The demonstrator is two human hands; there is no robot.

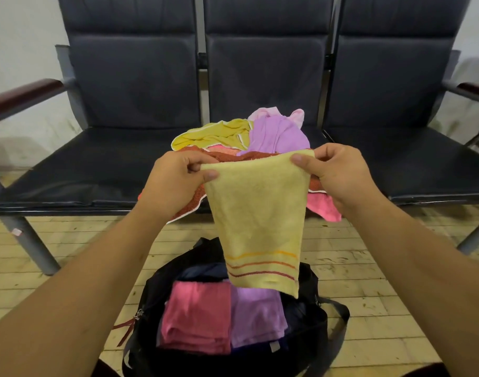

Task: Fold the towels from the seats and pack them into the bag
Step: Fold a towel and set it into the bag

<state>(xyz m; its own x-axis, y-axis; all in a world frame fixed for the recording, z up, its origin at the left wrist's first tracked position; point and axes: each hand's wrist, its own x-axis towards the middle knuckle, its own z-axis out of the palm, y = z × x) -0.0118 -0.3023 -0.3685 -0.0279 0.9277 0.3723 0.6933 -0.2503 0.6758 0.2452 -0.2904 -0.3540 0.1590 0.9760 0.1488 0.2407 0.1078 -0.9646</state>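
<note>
A pale yellow towel (260, 219) with orange and red stripes near its lower edge hangs in the air in front of me. My left hand (176, 180) pinches its top left corner and my right hand (339, 172) pinches its top right corner. Behind it, a loose pile of towels lies on the middle seat: a mustard yellow towel (216, 131), a purple towel (276, 134), a light pink towel (268, 112) and an orange-red towel (227, 156). Below, an open black bag (309, 327) on the floor holds a folded pink towel (197, 317) and a folded purple towel (257, 317).
A row of three dark padded seats (102, 170) with metal legs and wooden armrests (23, 93) stands against a white wall. A bright pink towel (322, 205) hangs over the front edge of the seat. The floor (382, 295) is pale wooden planks.
</note>
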